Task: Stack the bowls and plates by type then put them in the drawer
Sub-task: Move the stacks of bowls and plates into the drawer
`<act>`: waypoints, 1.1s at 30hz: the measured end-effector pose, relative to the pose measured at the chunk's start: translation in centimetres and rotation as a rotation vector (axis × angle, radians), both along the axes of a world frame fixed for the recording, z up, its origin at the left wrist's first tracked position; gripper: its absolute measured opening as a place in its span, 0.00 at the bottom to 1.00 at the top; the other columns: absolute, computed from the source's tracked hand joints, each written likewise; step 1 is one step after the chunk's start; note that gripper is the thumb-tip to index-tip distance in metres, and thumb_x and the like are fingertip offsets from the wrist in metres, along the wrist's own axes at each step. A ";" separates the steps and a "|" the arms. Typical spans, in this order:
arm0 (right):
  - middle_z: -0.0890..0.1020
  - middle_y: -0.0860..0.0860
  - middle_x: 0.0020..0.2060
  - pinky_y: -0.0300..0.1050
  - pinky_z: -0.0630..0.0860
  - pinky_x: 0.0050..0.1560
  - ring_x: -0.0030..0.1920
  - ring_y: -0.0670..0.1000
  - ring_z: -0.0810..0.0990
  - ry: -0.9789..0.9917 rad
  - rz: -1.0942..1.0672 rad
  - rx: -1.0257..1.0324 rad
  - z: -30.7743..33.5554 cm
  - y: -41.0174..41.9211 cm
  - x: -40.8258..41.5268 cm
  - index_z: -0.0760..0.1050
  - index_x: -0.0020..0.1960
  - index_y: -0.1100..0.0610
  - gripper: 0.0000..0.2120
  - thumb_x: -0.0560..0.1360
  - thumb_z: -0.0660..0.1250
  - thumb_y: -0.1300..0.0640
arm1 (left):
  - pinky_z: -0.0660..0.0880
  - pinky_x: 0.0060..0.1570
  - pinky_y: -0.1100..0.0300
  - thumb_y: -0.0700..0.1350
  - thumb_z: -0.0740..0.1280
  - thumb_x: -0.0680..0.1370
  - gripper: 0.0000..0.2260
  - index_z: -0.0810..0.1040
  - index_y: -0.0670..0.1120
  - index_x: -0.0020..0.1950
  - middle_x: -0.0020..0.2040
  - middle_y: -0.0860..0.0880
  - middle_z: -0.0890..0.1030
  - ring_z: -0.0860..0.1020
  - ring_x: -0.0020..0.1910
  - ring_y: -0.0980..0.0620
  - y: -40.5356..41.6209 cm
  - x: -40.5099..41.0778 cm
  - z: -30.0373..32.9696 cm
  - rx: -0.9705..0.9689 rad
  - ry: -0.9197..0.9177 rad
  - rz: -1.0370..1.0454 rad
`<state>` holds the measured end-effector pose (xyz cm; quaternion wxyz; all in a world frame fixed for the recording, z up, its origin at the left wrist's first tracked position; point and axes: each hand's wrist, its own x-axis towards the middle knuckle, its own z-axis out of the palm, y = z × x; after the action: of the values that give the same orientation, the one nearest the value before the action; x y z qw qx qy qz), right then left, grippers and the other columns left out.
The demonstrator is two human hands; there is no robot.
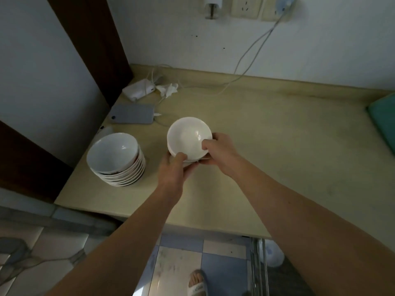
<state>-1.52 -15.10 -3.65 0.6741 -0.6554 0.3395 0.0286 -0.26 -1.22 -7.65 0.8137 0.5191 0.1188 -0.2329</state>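
Dim room, yellowish desk (pixel 267 146) against white wall: left hand (pixel 174 169) and right hand (pixel 218 149) both pinch small bowl stack (pixel 188 137) mid-desk; taller bowl stack (pixel 116 159) left; phone (pixel 132 113) far-left.

The hands (pixel 173 167) are hiding the lower dishes (pixel 188 162) under the top bowl (pixel 188 136); the frame edge is cutting off a green object (pixel 383 122).
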 end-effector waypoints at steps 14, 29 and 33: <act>0.78 0.60 0.58 0.55 0.84 0.52 0.57 0.61 0.81 0.080 -0.138 0.160 -0.3 -4.6 -12.0 0.74 0.63 0.67 0.18 0.73 0.65 0.69 | 0.83 0.50 0.48 0.39 0.65 0.75 0.16 0.77 0.41 0.63 0.61 0.37 0.80 0.85 0.52 0.40 -2.6 -2.3 0.2 0.186 0.020 -0.648; 0.80 0.53 0.59 0.57 0.82 0.58 0.58 0.60 0.82 0.104 -0.032 0.176 -0.9 -6.5 -12.7 0.77 0.61 0.57 0.15 0.77 0.72 0.53 | 0.83 0.49 0.48 0.38 0.64 0.77 0.13 0.78 0.41 0.61 0.60 0.33 0.80 0.85 0.49 0.40 -2.4 -1.3 0.7 0.291 0.066 -0.706; 0.80 0.51 0.62 0.60 0.80 0.61 0.62 0.58 0.80 0.032 -0.072 0.033 -0.1 -7.8 -11.3 0.77 0.65 0.52 0.18 0.80 0.67 0.44 | 0.83 0.49 0.44 0.47 0.64 0.81 0.13 0.77 0.47 0.64 0.61 0.41 0.80 0.85 0.49 0.39 -2.8 -0.2 1.3 0.428 -0.011 -0.743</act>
<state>-12.80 -22.87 -3.80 0.6798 -0.6310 0.3731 0.0204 -0.50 -4.00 -6.33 0.5489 0.6850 -0.0350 -0.4777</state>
